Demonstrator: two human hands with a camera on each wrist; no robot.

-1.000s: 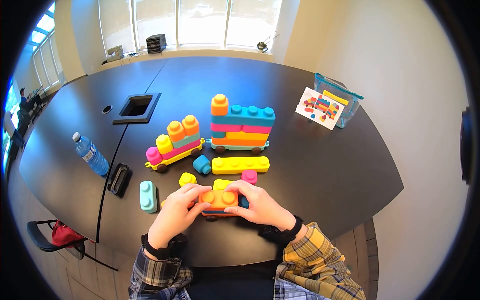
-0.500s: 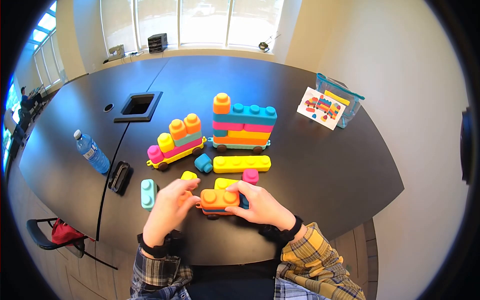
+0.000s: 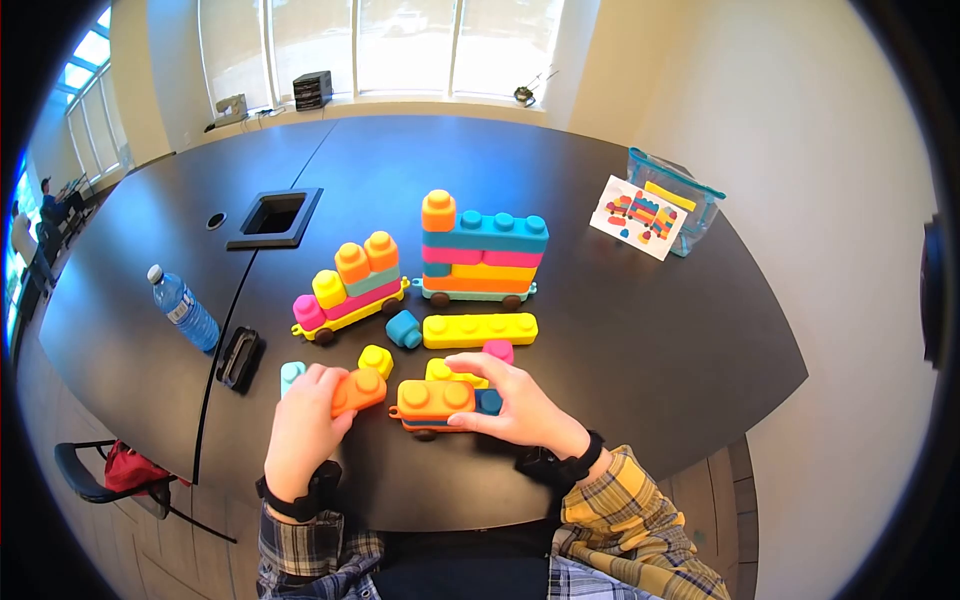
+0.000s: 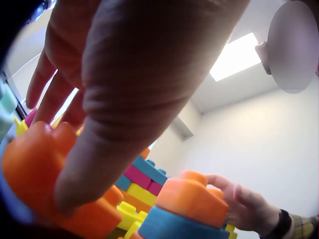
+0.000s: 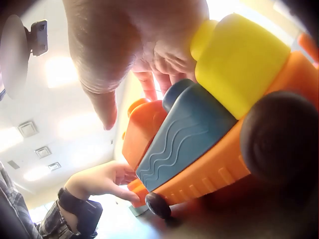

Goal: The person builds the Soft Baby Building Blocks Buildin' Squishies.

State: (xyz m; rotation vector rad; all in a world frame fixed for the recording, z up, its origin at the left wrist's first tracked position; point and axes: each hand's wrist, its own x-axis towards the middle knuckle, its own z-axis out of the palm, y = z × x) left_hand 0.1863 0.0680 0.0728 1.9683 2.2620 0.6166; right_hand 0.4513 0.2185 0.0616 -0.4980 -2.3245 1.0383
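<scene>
In the head view my left hand grips a two-stud orange brick, its thumb pressed along the brick's side in the left wrist view. My right hand spreads around the right end of a small wheeled wagon. Its thumb and fingers stand loosely apart beside the wagon's top orange brick. A blue brick with wavy lines and a yellow brick sit on the wagon's orange base in the right wrist view. The hand hides the yellow one from the head view.
Two built wagons, one low and one tall, stand behind. Loose bricks lie between: a long yellow one, a blue one, a small yellow one. At left are a water bottle and a black case.
My left hand has left the wagon, picked up the loose orange brick and moved left with it. My right hand's fingers have lifted and spread from the wagon's top orange brick.
</scene>
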